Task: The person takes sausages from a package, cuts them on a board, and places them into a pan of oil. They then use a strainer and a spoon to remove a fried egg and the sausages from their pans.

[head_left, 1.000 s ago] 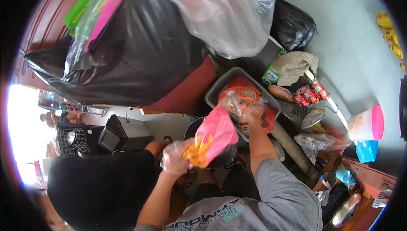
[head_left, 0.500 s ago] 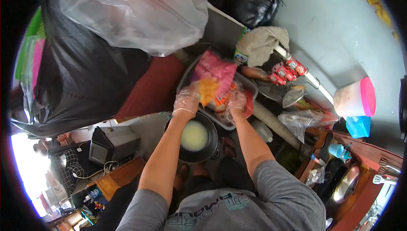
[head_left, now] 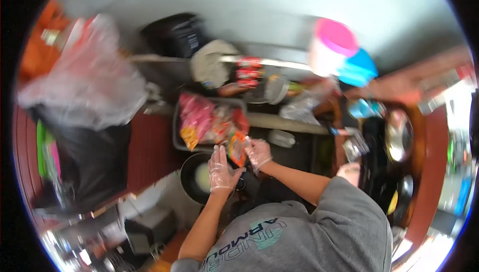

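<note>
In a clear plastic glove, my right hand [head_left: 258,154] pinches an orange packet [head_left: 237,149] at the front edge of a grey tub [head_left: 176,131]. My left hand [head_left: 222,172], gloved likewise, is open with fingers stretched out and thumb apart, over the right side of a dark pan [head_left: 187,187]. Pale yellowish liquid [head_left: 202,177] lies in the pan, partly hidden by that hand. Inside the tub are a pink plastic bag [head_left: 195,115], a yellow-orange packet [head_left: 189,137] and several other blurred packages.
Behind the tub hang red sachets [head_left: 248,72] near a beige cloth [head_left: 213,65]. A pink-lidded container [head_left: 332,47] stands at upper right. To the left are a large clear plastic bag [head_left: 90,82] and a black bag [head_left: 92,162]. A translucent jug [head_left: 282,138] lies right of the tub.
The view has swung to the right. My left hand has left the tub and opened over the pan. My right hand has drawn an orange packet to the tub's edge.
</note>
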Available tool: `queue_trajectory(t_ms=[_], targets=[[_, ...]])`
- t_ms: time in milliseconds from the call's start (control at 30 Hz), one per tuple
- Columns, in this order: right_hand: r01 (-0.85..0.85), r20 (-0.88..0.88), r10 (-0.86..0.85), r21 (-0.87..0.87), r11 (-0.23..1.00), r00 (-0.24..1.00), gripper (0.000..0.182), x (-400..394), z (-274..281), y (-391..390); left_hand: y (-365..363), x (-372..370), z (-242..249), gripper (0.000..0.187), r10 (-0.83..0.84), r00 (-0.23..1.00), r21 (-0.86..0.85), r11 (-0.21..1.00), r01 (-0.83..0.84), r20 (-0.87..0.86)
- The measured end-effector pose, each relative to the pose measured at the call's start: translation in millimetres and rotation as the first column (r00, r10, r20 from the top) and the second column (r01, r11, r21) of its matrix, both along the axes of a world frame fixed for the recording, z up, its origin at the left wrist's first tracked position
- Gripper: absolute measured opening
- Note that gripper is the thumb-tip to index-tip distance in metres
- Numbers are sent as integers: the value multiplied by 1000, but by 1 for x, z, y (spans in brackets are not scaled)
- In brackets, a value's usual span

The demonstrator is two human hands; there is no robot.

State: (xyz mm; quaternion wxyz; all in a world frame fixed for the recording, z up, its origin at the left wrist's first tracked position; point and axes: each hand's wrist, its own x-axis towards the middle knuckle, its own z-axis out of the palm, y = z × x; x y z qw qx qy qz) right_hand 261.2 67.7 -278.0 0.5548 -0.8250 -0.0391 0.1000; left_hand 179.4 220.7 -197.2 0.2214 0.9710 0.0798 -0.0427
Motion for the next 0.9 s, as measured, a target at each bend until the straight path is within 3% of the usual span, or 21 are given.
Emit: queue_trajectory(t_ms=[33, 67, 133, 200, 233, 333, 400, 467, 533, 567, 600, 633, 667, 700, 733, 767, 800, 833, 867, 900], targets=[[9, 24, -11, 46, 999, 1000, 13, -18, -3, -15, -17, -3, 5, 103, -95, 995, -16, 995, 95, 13], [52, -61, -46, 98, 994, 997, 19, -35, 46, -29, -33, -8, 11, 98, -152, 987, -77, 985, 155, 47], [129, -171, -120, 40, 991, 978, 22, -65, 100, -52, -61, -27, 18, 93, -277, 957, -146, 947, 287, 81], [252, -167, -245, 22, 967, 955, 24, -100, 129, -72, -87, -42, 17, 83, -312, 884, -42, 937, 347, 349], [304, -164, -297, 21, 952, 941, 25, -114, 136, -79, -98, -44, 31, 69, -367, 823, -17, 910, 414, 434], [463, -22, -465, -63, 884, 885, 28, -152, 148, -99, -123, -48, 44, 59, -446, 736, -88, 824, 560, 510], [536, -2, -536, 2, 844, 844, 28, -170, 161, -117, -147, -51, 57, 52, -471, 691, -120, 773, 623, 548], [592, 22, -595, 82, 802, 803, 29, -180, 166, -140, -168, -57, 61, 51, -528, 707, -239, 694, 679, 471], [490, 121, -487, 12, 872, 865, 29, -185, 171, -176, -193, -54, 65, 52, -589, 726, -300, 663, 685, 355], [510, 111, -509, 22, 860, 854, 29, -190, 172, -194, -204, -52, 65, 53, -627, 741, -363, 650, 667, 240], [548, 229, -523, -56, 835, 821, 25, -197, 175, -213, -210, -50, 52, 53, -650, 725, -356, 637, 684, 228], [591, 351, -520, -132, 796, 779, 22, -201, 179, -235, -216, -41, 30, 52, -682, 731, -709, 506, 492, 20], [567, 156, -550, -336, 752, 821, 30, -205, 192, -258, -231, -33, 33, 51, -741, 648, -920, 359, 157, -178], [661, 290, -595, -354, 661, 750, 37, -213, 178, -275, -242, -26, 36, 49, -812, 526, -924, 365, 117, -255], [745, 420, -616, -357, 563, 666, 46, -221, 157, -291, -259, -22, 36, 49, -820, 506, -920, 374, 120, -267], [688, 138, -677, -233, 687, 723, 64, -230, 140, -315, -278, -18, 37, 49, -856, 391, -893, 423, 156, -337], [697, 131, -689, -232, 678, 713, 64, -241, 119, -333, -297, -15, 36, 48, -873, 274, -864, 462, 199, -404], [620, -61, -632, -143, 771, 772, 66, -250, 98, -350, -318, -11, 33, 48, -875, 261, -862, 463, 205, -408], [544, -240, -534, -27, 838, 811, 68, -259, 86, -363, -339, -9, 29, 47, -927, 161, -855, 374, 359, -338], [531, -342, -527, -88, 843, 778, 58, -267, 81, -375, -358, -3, 25, 45, -960, 47, -828, 263, 496, -277]])
